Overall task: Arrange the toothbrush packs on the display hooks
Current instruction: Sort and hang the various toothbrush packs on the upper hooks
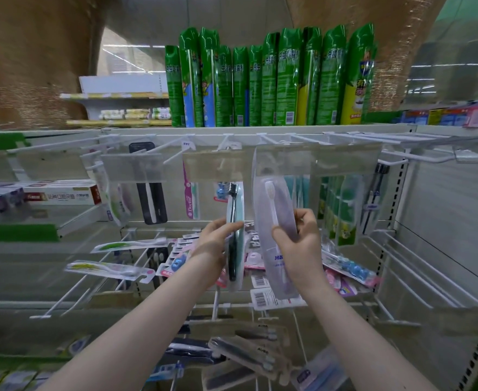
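Clear plastic pack w/ white brush sits clamped by fingers of my right hand, top up by the white wire hooks. My left hand fingers clamp the teal-card pack w/ black brush. Hanging step, I reckon: next needs the pack hole lined onto a hook tip.

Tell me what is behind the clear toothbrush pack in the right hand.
Behind the clear pack held by the right hand, teal hanging packs show at its right edge and a barcoded card below. Whatever hangs directly behind it is covered.
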The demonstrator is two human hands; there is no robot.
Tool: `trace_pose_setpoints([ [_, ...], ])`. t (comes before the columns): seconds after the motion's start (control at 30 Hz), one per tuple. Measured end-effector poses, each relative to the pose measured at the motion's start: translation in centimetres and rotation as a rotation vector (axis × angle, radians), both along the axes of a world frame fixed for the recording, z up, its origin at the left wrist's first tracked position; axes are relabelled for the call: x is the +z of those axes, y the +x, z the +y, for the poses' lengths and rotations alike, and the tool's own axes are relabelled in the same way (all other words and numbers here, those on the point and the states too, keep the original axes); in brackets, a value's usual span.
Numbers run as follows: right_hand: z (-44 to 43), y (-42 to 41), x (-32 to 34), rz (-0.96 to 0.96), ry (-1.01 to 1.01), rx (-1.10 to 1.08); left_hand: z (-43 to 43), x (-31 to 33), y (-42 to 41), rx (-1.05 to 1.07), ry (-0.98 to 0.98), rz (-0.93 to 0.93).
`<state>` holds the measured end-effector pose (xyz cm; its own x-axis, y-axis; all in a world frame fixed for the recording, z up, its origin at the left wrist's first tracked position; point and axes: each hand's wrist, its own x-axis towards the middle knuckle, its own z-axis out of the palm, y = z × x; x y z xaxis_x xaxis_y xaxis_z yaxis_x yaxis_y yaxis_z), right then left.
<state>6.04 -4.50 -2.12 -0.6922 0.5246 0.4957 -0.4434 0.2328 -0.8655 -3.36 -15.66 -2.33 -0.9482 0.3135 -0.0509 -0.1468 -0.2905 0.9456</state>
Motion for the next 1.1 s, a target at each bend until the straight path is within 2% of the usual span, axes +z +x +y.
trace_pose_setpoints([
  [0.4,0.5,0.4,0.1,0.095,-0.001,-0.049,0.4,-0.1,0.3,0.012,-0.004,0.014],
  [0.7,1.0,-0.1,0.6,0.057,-0.050,-0.040,0.8,0.2,-0.1,0.022,0.003,0.007],
  [0.93,1.8,-1.8,0.6,-0.051,-0.083,-0.063,1.2,0.6,-0.4,0.009,-0.020,0.037],
  [1.1,2.1,-3.0,1.2,-0.018,-0.047,-0.016,1.4,0.4,-1.0,-0.007,-0.045,0.067],
])
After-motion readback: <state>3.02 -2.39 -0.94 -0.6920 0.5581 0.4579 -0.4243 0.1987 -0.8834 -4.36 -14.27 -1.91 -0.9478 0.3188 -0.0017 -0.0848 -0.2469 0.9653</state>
